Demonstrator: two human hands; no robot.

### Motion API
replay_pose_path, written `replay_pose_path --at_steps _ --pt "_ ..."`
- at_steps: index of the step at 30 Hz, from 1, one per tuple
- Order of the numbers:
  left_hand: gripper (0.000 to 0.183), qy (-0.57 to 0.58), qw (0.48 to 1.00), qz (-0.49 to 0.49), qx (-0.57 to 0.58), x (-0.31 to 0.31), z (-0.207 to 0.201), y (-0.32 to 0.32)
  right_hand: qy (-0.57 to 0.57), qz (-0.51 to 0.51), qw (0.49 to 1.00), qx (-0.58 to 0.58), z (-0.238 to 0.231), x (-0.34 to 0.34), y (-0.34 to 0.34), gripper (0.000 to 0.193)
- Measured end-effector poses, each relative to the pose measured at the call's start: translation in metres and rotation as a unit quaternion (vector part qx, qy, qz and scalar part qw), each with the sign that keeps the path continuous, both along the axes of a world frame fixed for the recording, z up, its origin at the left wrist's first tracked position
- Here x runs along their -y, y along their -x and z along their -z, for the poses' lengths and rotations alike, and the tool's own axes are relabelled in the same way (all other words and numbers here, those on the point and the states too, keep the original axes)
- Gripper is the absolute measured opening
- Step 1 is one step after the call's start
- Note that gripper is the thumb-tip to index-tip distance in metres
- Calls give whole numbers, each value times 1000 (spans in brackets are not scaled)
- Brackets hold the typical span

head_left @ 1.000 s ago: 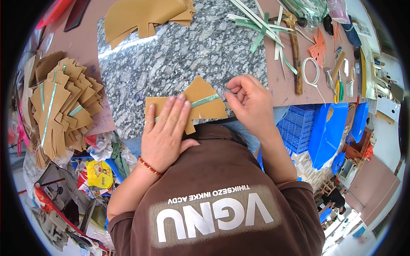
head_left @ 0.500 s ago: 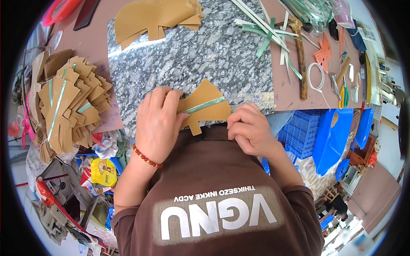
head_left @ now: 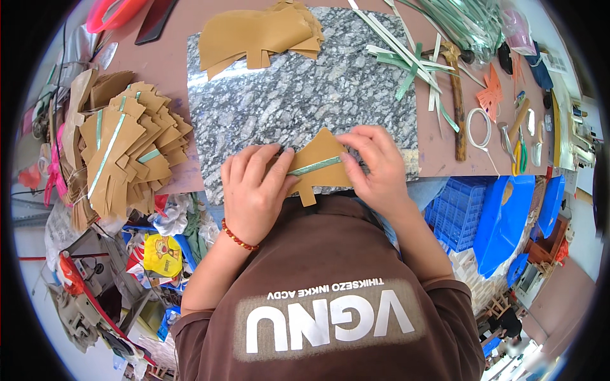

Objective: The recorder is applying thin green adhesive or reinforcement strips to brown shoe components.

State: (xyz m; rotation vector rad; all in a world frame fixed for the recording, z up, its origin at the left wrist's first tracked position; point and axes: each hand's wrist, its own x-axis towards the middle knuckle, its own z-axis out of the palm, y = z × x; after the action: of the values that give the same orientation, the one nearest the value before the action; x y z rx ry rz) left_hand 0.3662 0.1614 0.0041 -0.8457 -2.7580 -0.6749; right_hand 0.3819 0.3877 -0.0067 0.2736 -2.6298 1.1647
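Between my hands lies a flat tan leather-like piece [head_left: 321, 145] with a short tab at its lower edge. A narrow green strip [head_left: 316, 167] runs slantwise across it. My left hand [head_left: 254, 181] grips the piece's left side, fingertips at the strip's left end. My right hand [head_left: 376, 166] has thumb and forefinger on the strip's right end at the piece's upper right edge; its other fingers are curled. The piece is by the near edge of a speckled grey stone slab [head_left: 254, 101]. My hands cover both of its ends.
More tan pieces [head_left: 254, 35] lie at the slab's far side. A big stack of tan pieces with green strips [head_left: 127, 146] stands left. Right of the slab are loose strips [head_left: 406, 54], a hammer [head_left: 459, 108], a white wire coil [head_left: 478, 120] and pliers [head_left: 521, 155].
My right hand has moved up from the piece's lower right to the strip's right end. My left hand still holds the left side. The whole view has shifted slightly.
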Motion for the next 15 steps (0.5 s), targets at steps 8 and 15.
replay_pose_path --at_steps 8,15 --pt "51 30 999 -8 -41 2 14 -10 -151 -108 981 -49 -2 12 24 34" --pt "40 -4 998 -4 -63 3 21 -12 -123 -151 981 -1 -6 8 28 21"
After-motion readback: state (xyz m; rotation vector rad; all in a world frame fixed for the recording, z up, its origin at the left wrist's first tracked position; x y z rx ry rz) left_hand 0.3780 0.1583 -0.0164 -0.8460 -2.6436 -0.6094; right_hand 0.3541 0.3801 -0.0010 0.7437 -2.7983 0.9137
